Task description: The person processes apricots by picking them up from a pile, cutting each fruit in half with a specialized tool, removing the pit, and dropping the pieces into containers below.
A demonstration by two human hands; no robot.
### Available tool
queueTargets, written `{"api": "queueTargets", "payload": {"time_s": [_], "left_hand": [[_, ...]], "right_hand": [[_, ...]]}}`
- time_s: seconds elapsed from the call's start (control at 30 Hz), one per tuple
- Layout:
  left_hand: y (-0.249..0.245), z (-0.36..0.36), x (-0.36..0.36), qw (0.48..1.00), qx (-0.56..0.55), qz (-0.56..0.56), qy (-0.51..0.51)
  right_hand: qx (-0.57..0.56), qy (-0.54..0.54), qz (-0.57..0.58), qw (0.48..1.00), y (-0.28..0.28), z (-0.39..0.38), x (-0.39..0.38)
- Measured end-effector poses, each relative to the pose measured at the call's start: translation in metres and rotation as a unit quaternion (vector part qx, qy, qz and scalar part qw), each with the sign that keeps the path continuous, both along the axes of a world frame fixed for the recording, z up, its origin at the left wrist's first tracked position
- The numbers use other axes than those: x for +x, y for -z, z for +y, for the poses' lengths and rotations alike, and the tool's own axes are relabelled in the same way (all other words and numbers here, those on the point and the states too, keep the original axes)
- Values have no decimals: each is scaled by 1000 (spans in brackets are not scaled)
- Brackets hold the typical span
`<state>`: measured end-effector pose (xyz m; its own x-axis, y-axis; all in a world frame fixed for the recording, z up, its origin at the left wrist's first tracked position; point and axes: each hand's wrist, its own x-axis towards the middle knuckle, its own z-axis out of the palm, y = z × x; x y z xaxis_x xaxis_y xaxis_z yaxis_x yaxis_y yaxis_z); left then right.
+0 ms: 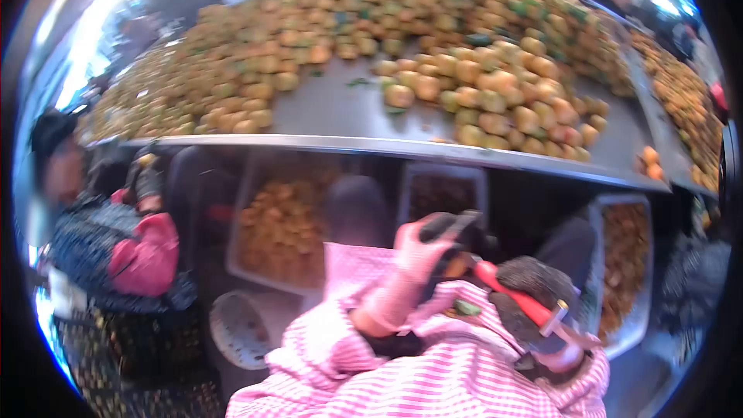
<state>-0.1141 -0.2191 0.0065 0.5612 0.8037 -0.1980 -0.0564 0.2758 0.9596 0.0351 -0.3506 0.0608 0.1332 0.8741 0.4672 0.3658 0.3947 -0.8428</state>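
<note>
My left hand, in a pink glove with dark fingers, curls round an orange-brown fruit, mostly hidden and blurred. A thin greyish shape beside its fingertips is too smeared to name. Close by on the right, my right hand wears a dark grey glove and is closed on a red-handled tool, which lies slanted across the palm. The tool's red end points toward the fruit. Both hands are over my lap, above a pink checked garment. A small green and brown bit lies on the garment.
A metal table ahead bears heaps of yellow-orange fruit. Below its edge are a crate of orange pieces, a crate with dark contents and a right-hand crate. A white basket and a seated person are at left.
</note>
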Motion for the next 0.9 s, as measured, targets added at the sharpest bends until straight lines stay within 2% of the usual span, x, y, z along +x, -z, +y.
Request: {"api": "queueTargets", "payload": {"time_s": [0.03,0.07,0.1,0.13,0.17,0.23,0.3,0.33,0.37,0.4,0.5,0.57,0.67,0.73,0.8,0.83,0.87,0.9], "left_hand": [[8,0,4,999,25,-5,-26],[2,0,7,999,18,-29,-42],[-2,4,9,999,8,21,-44],[11,4,19,996,14,-35,-82],[24,5,22,989,18,-93,-114],[-3,11,16,982,-116,-143,-38],[0,24,16,947,-172,-269,36],[0,37,17,965,-79,-240,73],[-2,44,21,965,82,-245,36],[-5,49,28,940,240,-243,0],[-27,72,41,907,326,-267,-3],[-31,88,51,914,276,-296,14],[-28,108,61,957,182,-222,-33],[-25,118,72,987,68,-122,-73],[-4,131,84,986,62,-141,-61],[4,141,85,981,142,-126,-47],[12,150,88,968,221,-112,-41],[17,159,89,951,302,-57,-47]], "right_hand": [[36,28,-42,998,11,3,-2],[11,47,-10,999,19,3,-1],[-14,67,24,997,28,3,0],[-89,62,143,984,11,8,-7],[-152,72,268,949,-6,14,-13],[-180,83,298,934,-14,20,-12],[-180,88,278,940,-17,27,-11],[-178,91,271,942,-18,30,-8],[-178,96,264,943,-19,34,-6],[-176,101,259,944,-20,40,-2],[-170,117,245,947,-29,59,8],[-170,125,239,948,-34,76,15],[-166,139,243,946,-43,106,29],[-166,151,245,943,-49,128,33],[-173,159,232,944,-49,147,36],[-167,164,212,949,-45,157,41],[-106,158,67,979,-27,164,55],[-203,171,185,946,-26,167,53]]}}
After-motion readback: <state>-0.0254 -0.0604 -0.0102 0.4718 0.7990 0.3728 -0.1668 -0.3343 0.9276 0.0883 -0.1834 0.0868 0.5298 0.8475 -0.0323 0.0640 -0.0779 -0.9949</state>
